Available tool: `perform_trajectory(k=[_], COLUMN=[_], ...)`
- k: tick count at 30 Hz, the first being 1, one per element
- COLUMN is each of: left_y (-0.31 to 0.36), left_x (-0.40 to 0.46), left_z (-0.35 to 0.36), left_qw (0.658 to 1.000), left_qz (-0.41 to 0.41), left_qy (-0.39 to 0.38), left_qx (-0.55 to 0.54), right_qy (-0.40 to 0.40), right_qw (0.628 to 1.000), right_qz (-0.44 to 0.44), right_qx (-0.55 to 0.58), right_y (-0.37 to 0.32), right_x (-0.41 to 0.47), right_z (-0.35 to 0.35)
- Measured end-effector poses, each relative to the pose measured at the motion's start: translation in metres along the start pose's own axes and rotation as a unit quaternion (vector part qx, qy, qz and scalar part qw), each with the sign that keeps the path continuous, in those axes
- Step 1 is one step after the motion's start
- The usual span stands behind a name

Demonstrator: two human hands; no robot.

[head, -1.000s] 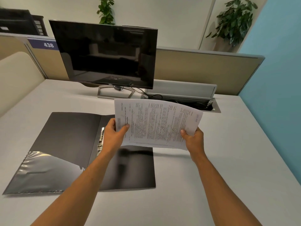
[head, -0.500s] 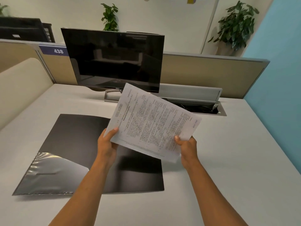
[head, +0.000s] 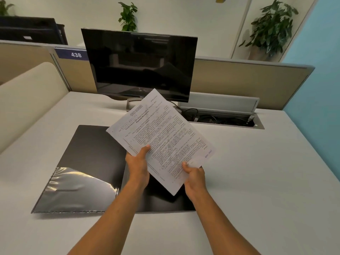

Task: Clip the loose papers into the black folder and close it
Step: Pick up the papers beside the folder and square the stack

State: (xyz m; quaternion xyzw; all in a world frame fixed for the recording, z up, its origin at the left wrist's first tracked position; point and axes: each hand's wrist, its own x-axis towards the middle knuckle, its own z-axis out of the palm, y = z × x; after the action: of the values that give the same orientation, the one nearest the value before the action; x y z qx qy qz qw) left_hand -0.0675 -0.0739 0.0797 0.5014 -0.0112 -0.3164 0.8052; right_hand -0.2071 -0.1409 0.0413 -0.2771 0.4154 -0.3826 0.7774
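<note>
A black folder (head: 92, 159) lies open and flat on the white desk, with a shiny clear pocket on its left inner cover. Above its right half I hold a thin stack of printed white papers (head: 161, 137) in the air, turned diagonally with one corner pointing at the monitor. My left hand (head: 138, 166) grips the stack's left lower edge, thumb on top. My right hand (head: 195, 175) pinches the lower right edge. The papers and my left hand hide the folder's spine and clip.
A dark monitor (head: 139, 65) stands at the back of the desk (head: 257, 181). To its right is an open cable trough (head: 222, 118) with wires. Beige partitions close the back and left sides; a blue wall rises on the right.
The papers have turned clockwise from nearly level to a steep diagonal, and both hands have shifted along their edges. The view has tilted up, so the folder sits lower.
</note>
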Motion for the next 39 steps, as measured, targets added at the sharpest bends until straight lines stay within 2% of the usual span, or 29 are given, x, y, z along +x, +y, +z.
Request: perform_trajectory(k=[4,6,10,13,16,18,23,27,35,39], left_y=[0.012,0.021,0.042,0.056,0.063,0.062,0.055,0.052,0.044,0.045], left_x=[0.012,0.017,0.021,0.022,0.024,0.026,0.030,0.034,0.047,0.056], left_z=[-0.015,-0.020,-0.028,-0.029,-0.027,-0.025,-0.023,-0.022,-0.019,-0.022], left_qw=[0.999,0.996,0.980,0.959,0.935,0.923,0.920,0.936,0.935,0.936], left_qz=[0.012,0.035,0.118,0.180,0.222,0.235,0.213,0.160,0.145,0.129], left_qy=[0.006,0.009,-0.027,-0.083,-0.146,-0.176,-0.220,-0.197,-0.191,-0.205], left_qx=[0.044,0.084,0.160,0.203,0.234,0.247,0.246,0.245,0.261,0.256], right_qy=[-0.058,-0.062,0.031,0.067,-0.006,-0.068,-0.134,-0.157,-0.098,-0.087], right_qw=[0.998,0.998,0.992,0.963,0.927,0.913,0.905,0.898,0.908,0.914], right_qz=[-0.001,-0.011,-0.044,-0.112,-0.193,-0.214,-0.203,-0.198,-0.219,-0.194], right_qx=[0.007,-0.008,-0.113,-0.237,-0.322,-0.341,-0.348,-0.361,-0.345,-0.346], right_y=[0.009,0.010,-0.005,-0.024,-0.038,-0.047,-0.064,-0.067,-0.047,-0.051], right_x=[-0.006,-0.005,0.006,0.013,0.016,0.016,0.024,0.030,0.034,0.037], right_z=[0.004,0.002,-0.001,0.004,0.016,0.024,0.033,0.032,0.032,0.032])
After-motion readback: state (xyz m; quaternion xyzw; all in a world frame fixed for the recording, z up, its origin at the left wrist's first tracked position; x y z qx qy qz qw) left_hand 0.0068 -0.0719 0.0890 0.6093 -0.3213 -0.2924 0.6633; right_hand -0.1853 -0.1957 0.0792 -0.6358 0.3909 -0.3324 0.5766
